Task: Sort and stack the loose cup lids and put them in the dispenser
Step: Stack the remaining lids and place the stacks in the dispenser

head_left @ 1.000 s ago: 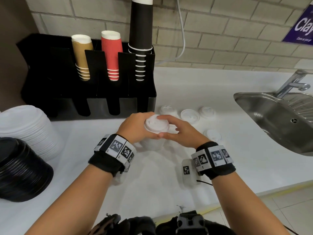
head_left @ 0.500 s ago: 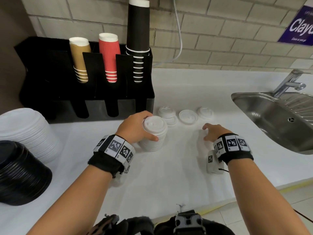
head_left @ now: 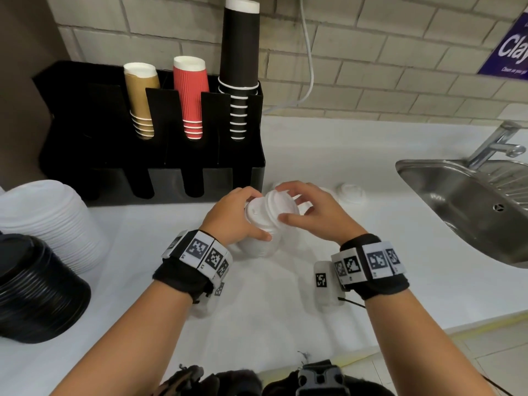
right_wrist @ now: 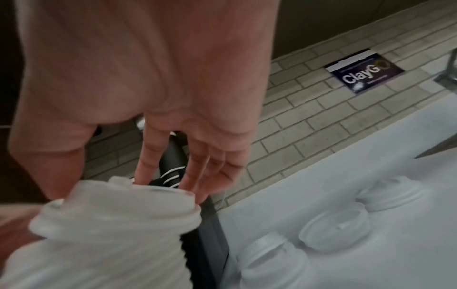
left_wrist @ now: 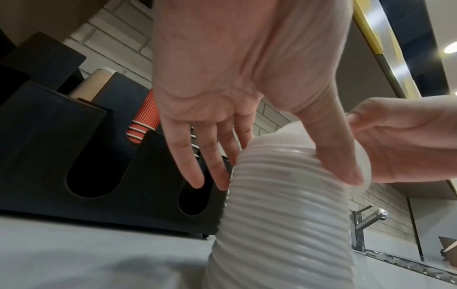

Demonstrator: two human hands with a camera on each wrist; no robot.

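A ribbed stack of white lids [head_left: 261, 247] stands on the white counter in front of the black dispenser [head_left: 151, 167]. My left hand [head_left: 254, 217] grips the stack near its top, thumb on the near side [left_wrist: 341, 166]. My right hand [head_left: 285, 202] pinches a single white lid [head_left: 278, 205] and holds it tilted against the top of the stack [right_wrist: 138, 193]. Three loose white lids [right_wrist: 272, 252] [right_wrist: 336, 228] [right_wrist: 390, 193] lie on the counter to the right; in the head view my hands hide most of them, and one lid [head_left: 351, 192] shows fully.
The dispenser holds brown, red and black cups [head_left: 240, 67] in its upper slots. A tall pile of white lids [head_left: 43, 224] and a pile of black lids [head_left: 34, 290] sit at the left. A steel sink [head_left: 457, 201] with a tap [head_left: 497, 144] lies to the right.
My right hand reached right to the loose lids half a second ago and has come back holding one lid at the top of the stack. The left hand stayed on the stack.
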